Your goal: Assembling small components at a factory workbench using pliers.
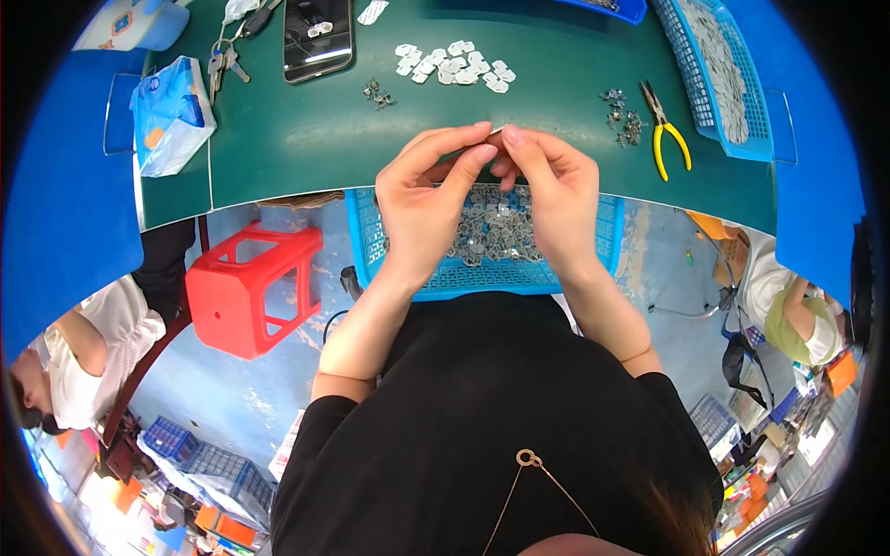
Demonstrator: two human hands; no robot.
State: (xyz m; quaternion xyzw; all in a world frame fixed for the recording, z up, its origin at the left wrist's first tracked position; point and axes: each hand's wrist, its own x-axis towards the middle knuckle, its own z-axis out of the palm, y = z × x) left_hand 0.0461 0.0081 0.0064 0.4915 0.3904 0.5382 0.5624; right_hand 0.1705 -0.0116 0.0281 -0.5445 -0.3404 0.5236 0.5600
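My left hand (425, 181) and my right hand (561, 181) meet over the near edge of the green table, thumbs and index fingers pinched together. Between the fingertips a tiny whitish piece (496, 132) shows, mostly covered by the fingers, so its exact kind is unclear. Below my wrists, at my lap, a blue plastic basket (609, 233) holds many small metal parts (493, 227). Beyond my hands lies a loose spread of small white plastic pieces (454, 67). Tiny metal bits (377, 94) form a little heap left of centre, and more metal bits (629, 128) lie on the right.
Yellow-handled pliers (666, 139) lie at the right, beside a blue basket (691, 79) of pale pieces. A phone (319, 56), keys (225, 60) and a tissue pack (174, 116) occupy the left. A red stool (246, 292) stands on the floor; other people sit at both sides.
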